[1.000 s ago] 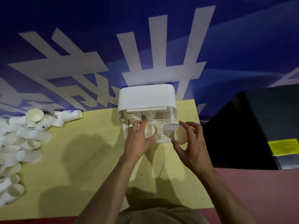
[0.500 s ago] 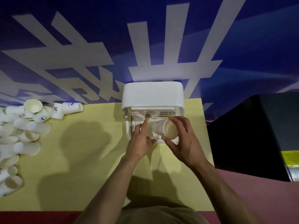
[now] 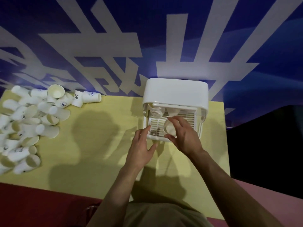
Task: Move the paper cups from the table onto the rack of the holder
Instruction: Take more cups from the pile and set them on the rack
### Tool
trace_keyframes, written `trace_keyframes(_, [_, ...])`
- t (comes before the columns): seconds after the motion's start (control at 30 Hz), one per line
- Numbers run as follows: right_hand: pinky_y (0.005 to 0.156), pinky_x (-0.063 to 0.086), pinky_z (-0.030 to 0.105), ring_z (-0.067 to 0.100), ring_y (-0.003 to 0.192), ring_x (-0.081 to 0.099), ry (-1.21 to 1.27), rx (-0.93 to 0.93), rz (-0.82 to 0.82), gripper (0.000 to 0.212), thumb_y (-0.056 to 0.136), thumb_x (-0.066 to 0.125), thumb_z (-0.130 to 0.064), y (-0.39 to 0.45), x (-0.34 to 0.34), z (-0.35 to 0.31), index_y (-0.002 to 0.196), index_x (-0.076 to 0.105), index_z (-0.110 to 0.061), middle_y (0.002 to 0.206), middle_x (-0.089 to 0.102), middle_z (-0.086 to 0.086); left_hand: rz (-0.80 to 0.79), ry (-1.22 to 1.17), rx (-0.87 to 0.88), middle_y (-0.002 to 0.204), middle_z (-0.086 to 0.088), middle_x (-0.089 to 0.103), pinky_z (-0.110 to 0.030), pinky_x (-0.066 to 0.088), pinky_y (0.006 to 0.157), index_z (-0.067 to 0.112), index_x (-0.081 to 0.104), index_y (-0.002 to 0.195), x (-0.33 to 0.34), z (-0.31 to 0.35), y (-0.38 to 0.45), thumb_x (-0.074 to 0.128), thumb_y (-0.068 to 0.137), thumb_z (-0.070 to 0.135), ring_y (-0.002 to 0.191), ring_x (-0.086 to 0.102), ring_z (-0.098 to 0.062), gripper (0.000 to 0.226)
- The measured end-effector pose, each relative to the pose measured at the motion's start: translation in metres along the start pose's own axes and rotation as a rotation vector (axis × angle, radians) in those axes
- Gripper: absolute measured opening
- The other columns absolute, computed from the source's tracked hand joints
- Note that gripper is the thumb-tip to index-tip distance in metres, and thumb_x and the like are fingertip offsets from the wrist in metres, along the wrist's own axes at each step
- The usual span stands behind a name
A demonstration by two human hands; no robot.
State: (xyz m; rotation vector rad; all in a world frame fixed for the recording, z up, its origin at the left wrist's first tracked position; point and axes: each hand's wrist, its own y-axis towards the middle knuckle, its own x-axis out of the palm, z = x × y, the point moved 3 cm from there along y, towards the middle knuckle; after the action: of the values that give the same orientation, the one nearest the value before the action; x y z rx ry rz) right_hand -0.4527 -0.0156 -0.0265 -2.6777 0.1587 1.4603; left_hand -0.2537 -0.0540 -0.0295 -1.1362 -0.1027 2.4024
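Right hand [image 3: 185,136]: fingers curl around a paper cup [image 3: 170,129] over the rack [image 3: 157,124] of the holder [image 3: 175,92].
Left hand [image 3: 141,148]: fingers spread, empty, beside the rack's front.
Loose cups [image 3: 32,122]: heaped on the table [image 3: 98,145], far left.

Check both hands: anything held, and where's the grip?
Right hand holds a paper cup over the rack, grip around its side wall, fingers and thumb opposite. Left hand is open, holding nothing.

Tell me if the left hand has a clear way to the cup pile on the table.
Probably yes. The left hand is open and holds nothing, and only bare yellow table lies between it and the cup pile to its left.
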Motion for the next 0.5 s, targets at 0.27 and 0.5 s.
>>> trace_keyframes(0.27, [0.102, 0.048, 0.048, 0.037, 0.121, 0.052, -0.053, 0.026, 0.033, 0.075, 0.079, 0.086, -0.036, 0.007, 0.008, -0.010, 0.141, 0.055, -0.008, 0.136, 0.059, 0.012, 0.035, -0.032, -0.067, 0.143, 0.009, 0.036, -0.043, 0.053, 0.098, 0.035, 0.031, 0.153, -0.025, -0.028, -0.017, 0.070, 0.093, 0.034, 0.128, 0.053, -0.016, 0.072])
trace_keyframes(0.5, [0.100, 0.050, 0.049, 0.038, 0.125, 0.051, -0.034, -0.038, 0.099, 0.064, 0.083, 0.084, -0.029, 0.003, 0.011, -0.072, 0.138, 0.059, -0.008, 0.137, 0.058, 0.015, 0.087, -0.081, -0.109, 0.144, 0.005, 0.038, -0.046, 0.051, 0.102, 0.030, 0.035, 0.154, -0.067, -0.075, -0.022, 0.070, 0.093, 0.032, 0.133, 0.049, -0.020, 0.070])
